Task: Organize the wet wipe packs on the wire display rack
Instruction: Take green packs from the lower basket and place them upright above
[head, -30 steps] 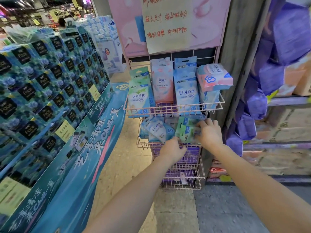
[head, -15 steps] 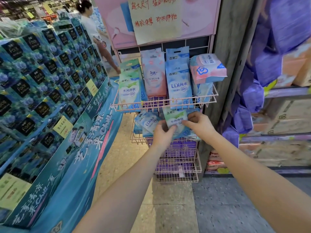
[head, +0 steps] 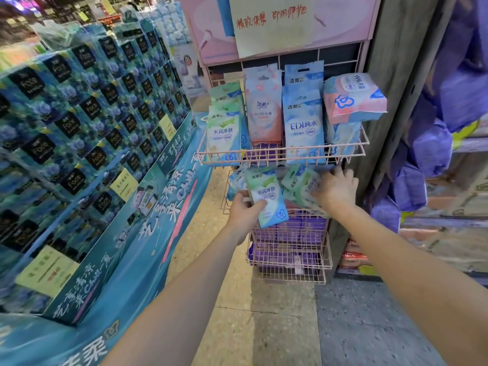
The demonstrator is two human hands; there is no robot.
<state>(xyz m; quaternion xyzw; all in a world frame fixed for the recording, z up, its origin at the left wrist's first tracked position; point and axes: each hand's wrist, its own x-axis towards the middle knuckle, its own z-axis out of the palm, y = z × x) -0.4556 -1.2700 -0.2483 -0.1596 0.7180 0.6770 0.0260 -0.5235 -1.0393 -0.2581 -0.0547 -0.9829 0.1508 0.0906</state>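
Note:
A pink wire display rack (head: 353, 151) stands ahead with three tiers. Its top basket holds upright wet wipe packs: green ones (head: 224, 133), a pink one (head: 264, 107), blue ones (head: 303, 122) and a bulky pink-and-blue pack (head: 353, 97) lying on top at the right. My left hand (head: 244, 215) holds one green wet wipe pack (head: 268, 196) upright in front of the middle basket. My right hand (head: 335, 190) grips a tilted bunch of green packs (head: 301, 187) in that basket. More blue packs (head: 236, 178) lie at the basket's left.
The lower baskets (head: 290, 254) hold purple packs. A tall stack of dark blue tissue boxes (head: 87, 120) on a teal display base fills the left. A grey pillar (head: 396, 62) and shelves of purple bags (head: 433, 143) stand right of the rack. A pink sign (head: 343, 19) tops the rack.
My left hand has taken one green pack out to the left and holds it upright. My right hand has shifted right, still on the remaining green packs. The view has dropped slightly.

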